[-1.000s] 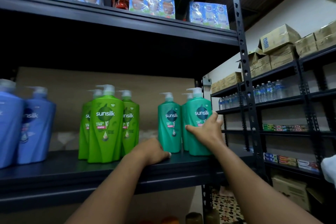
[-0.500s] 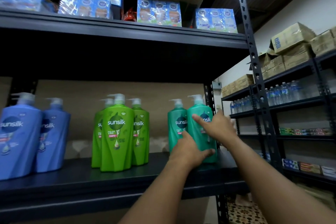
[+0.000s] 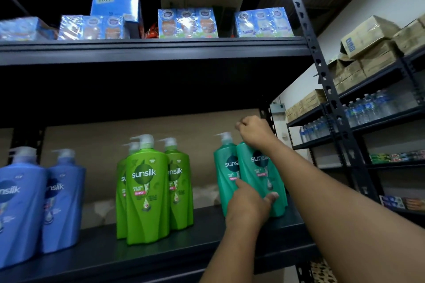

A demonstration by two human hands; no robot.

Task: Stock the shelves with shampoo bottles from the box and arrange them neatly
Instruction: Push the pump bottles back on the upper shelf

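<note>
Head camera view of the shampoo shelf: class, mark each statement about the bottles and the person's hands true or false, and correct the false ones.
1. The right hand is at the pump top of the front teal plastic shampoo bottle. True.
2. The left hand rests flat on the dark metal shelf, away from every bottle. False: it touches the lower body of the front teal bottle.
3. The bright green plastic shampoo bottles stand between the blue plastic shampoo bottles and the teal ones. True.
4. The teal bottles lie on their sides. False: they stand upright.
5. Blue packets sit on the shelf above the shampoo. True.
</note>
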